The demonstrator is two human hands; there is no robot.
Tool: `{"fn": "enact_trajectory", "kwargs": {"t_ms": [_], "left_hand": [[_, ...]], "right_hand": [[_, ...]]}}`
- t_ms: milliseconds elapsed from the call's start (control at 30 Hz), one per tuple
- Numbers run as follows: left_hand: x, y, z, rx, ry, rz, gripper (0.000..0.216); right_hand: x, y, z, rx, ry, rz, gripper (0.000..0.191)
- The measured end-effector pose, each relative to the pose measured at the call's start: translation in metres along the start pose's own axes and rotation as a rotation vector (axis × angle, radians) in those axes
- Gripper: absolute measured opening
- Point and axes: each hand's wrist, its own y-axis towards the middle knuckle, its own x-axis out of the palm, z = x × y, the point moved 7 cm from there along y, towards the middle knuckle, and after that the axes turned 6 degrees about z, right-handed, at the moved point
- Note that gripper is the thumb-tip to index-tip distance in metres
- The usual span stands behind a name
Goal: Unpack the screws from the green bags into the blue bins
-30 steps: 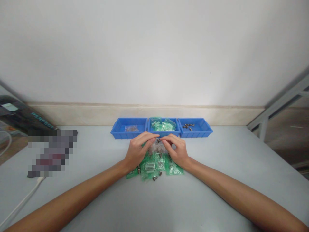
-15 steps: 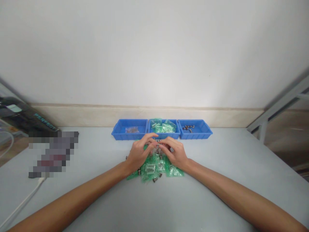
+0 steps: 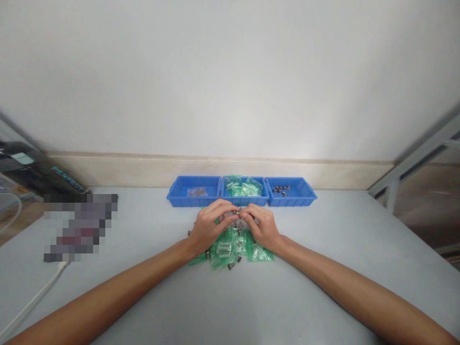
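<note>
My left hand (image 3: 208, 225) and my right hand (image 3: 262, 224) meet over a pile of small green-tinted plastic bags (image 3: 224, 249). Both hands have thumb and fingers pinched, with the fingertips almost touching. Something small and metallic shows between the fingertips, too tiny to name. Clear bags with small metal parts lie under and in front of the hands. Loose dark screws (image 3: 231, 266) are scattered in and around the pile; part of it is hidden by my hands.
Behind the pile stand three blue bins in a row: the left bin (image 3: 176, 199) holds a clear bag, the middle bin (image 3: 247, 201) green bags, the right bin (image 3: 302, 199) several dark screws. A pixelated item (image 3: 82, 225) with a white cable (image 3: 39, 299) lies at left.
My fingertips have come closer together and shifted slightly right and up over the pile. My left index finger has lowered toward its thumb. The bags and bins stay put.
</note>
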Motion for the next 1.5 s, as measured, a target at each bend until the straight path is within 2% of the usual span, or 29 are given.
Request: {"fn": "enact_trajectory", "kwargs": {"t_ms": [400, 533, 700, 800, 1067, 1300, 1500], "left_hand": [[0.0, -0.002, -0.006, -0.076, -0.002, -0.01, 0.023], [-0.001, -0.001, -0.01, -0.15, -0.043, 0.011, 0.02], [-0.002, -0.002, -0.014, -0.264, -0.137, 0.035, 0.013], [-0.003, -0.003, -0.016, -0.282, -0.171, 0.049, 0.012], [-0.003, -0.004, -0.019, -0.317, -0.198, 0.047, 0.014], [-0.001, -0.006, -0.022, -0.305, -0.2, 0.039, 0.014], [-0.002, -0.002, -0.015, -0.179, -0.129, 0.035, 0.017]], "right_hand": [[0.003, 0.0, 0.002, 0.012, -0.02, -0.023, 0.035], [-0.001, 0.001, 0.003, 0.025, -0.033, 0.031, 0.03], [-0.006, 0.0, 0.001, 0.025, -0.021, 0.1, 0.015], [-0.008, -0.002, 0.0, 0.024, 0.007, 0.124, 0.016], [-0.003, 0.0, -0.002, -0.025, 0.014, 0.061, 0.021], [-0.005, 0.0, -0.001, 0.004, 0.004, 0.067, 0.02], [-0.006, -0.001, 0.001, 0.035, 0.004, 0.069, 0.02]]}}
